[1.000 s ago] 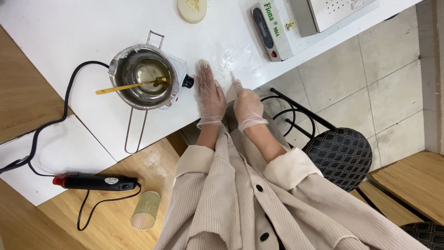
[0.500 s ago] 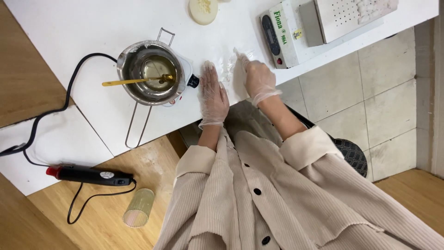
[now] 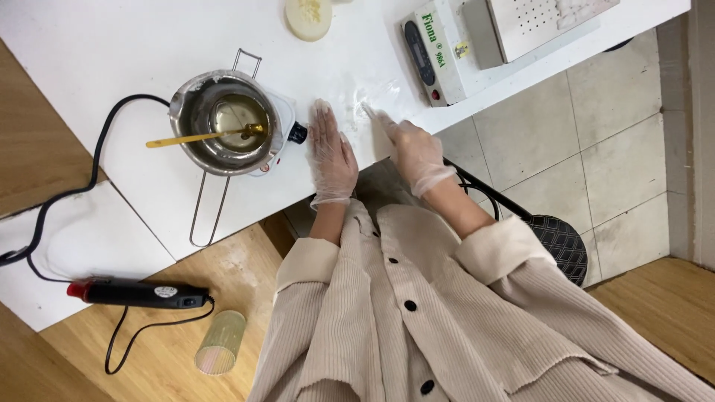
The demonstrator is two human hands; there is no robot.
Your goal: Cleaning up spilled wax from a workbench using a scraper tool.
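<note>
The single head-worn camera looks steeply down from above the person, fairly near, the white table [image 3: 112, 45] toward eleven o'clock.

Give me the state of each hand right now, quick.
Left hand: gloved, open, lying flat on the white table, holding nothing.
Right hand: gloved, open, fingers stretched along the table, holding nothing.

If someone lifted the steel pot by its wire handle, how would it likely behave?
The steel pot holds liquid, so it would probably feel front-heavy and slosh. Its long wire handle looks thin, so it may tilt. The yellow stirrer lies loose across the pot and could slide.
</note>
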